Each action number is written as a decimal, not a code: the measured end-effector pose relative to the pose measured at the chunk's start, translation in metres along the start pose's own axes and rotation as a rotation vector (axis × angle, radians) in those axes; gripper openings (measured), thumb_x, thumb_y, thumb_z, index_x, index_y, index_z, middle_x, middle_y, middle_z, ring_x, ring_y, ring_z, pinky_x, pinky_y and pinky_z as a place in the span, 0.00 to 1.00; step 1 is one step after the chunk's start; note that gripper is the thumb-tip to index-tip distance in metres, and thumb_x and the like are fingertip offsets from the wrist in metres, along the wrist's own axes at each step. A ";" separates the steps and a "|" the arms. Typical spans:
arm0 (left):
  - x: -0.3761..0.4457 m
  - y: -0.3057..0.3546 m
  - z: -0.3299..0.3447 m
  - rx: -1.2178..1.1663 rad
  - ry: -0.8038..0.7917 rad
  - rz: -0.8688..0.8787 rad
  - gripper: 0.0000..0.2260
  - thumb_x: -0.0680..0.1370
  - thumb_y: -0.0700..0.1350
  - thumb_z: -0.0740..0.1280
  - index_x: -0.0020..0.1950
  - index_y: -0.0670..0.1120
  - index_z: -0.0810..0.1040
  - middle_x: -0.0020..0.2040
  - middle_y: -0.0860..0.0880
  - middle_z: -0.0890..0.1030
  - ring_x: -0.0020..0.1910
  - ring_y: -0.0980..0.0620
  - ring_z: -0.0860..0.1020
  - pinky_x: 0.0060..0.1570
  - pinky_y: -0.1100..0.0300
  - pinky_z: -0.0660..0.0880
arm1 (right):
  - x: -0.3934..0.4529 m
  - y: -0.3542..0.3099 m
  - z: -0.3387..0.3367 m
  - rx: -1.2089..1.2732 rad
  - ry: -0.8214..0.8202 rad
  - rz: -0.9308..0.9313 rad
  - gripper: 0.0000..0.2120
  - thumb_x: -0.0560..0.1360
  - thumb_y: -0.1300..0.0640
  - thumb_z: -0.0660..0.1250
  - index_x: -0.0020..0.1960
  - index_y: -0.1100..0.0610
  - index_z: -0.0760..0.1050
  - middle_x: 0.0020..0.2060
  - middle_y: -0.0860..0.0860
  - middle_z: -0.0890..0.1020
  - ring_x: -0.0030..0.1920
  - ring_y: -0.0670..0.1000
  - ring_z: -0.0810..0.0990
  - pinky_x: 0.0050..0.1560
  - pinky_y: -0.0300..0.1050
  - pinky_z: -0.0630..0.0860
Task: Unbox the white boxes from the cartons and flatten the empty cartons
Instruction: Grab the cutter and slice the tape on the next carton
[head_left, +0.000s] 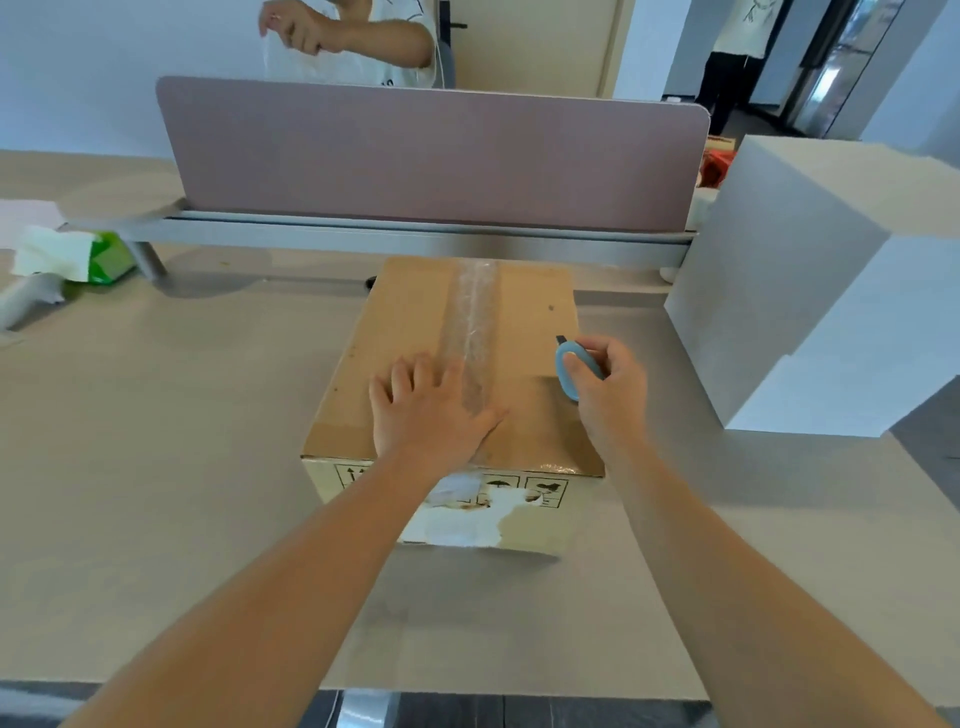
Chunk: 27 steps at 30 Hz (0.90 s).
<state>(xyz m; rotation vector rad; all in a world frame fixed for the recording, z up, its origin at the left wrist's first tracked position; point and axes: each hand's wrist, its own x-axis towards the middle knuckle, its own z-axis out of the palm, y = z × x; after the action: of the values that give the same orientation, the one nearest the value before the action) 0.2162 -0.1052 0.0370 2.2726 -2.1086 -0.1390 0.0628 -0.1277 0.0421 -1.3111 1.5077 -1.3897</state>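
The right hand (605, 384) forms a closed grip: its fingers are curled round a small blue cutter (567, 370), and the dark tip of the tool points up and away from the person. The hand is positioned over the right part of the top face of the carton (410, 332), near its right edge. Whether the cutter tip touches the cardboard cannot be determined.

The left hand (428, 410) holds nothing. Its fingers are straight and slightly spread, and the palm lies flat on the carton top, just left of the clear tape strip (472, 317). The thumb reaches across the near end of the strip.

The carton is closed. The tape strip runs along the centre seam from the far edge toward the near edge. The carton sits on the counter (156, 467), roughly central, directly in front of the person. Its near side face carries printed handling symbols and a torn white label (467, 514).

A stack of white boxes (810, 291) stands on the counter to the right of the carton, close to it but apart.

A mauve divider panel (431, 156) stands along the far edge of the counter, behind the carton. A green tissue pack (101, 257) lies at the far left of the counter. A second person's hand and sleeve are visible beyond the panel.
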 end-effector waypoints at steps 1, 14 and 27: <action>-0.001 0.009 0.001 -0.020 -0.002 -0.035 0.33 0.75 0.69 0.49 0.75 0.52 0.54 0.75 0.44 0.55 0.74 0.41 0.52 0.72 0.43 0.49 | 0.003 0.000 -0.007 -0.014 0.008 -0.006 0.06 0.75 0.63 0.64 0.52 0.56 0.73 0.40 0.43 0.73 0.39 0.40 0.72 0.34 0.22 0.69; 0.001 0.111 -0.003 -0.883 -0.040 0.112 0.22 0.76 0.52 0.62 0.69 0.51 0.67 0.67 0.52 0.67 0.71 0.50 0.60 0.73 0.47 0.50 | -0.022 0.009 -0.080 0.177 0.389 0.139 0.06 0.75 0.66 0.63 0.50 0.59 0.68 0.37 0.45 0.71 0.36 0.41 0.71 0.33 0.23 0.69; 0.045 0.033 -0.005 0.017 -0.079 0.824 0.27 0.78 0.61 0.52 0.75 0.54 0.56 0.75 0.48 0.59 0.73 0.47 0.58 0.72 0.49 0.56 | -0.067 0.015 -0.022 0.328 0.476 0.407 0.05 0.76 0.66 0.60 0.47 0.57 0.67 0.44 0.50 0.71 0.46 0.51 0.75 0.42 0.43 0.79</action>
<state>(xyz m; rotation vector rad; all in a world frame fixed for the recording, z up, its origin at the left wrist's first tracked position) 0.1871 -0.1524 0.0434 1.2446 -2.8725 -0.1752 0.0559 -0.0584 0.0221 -0.4546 1.6372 -1.6484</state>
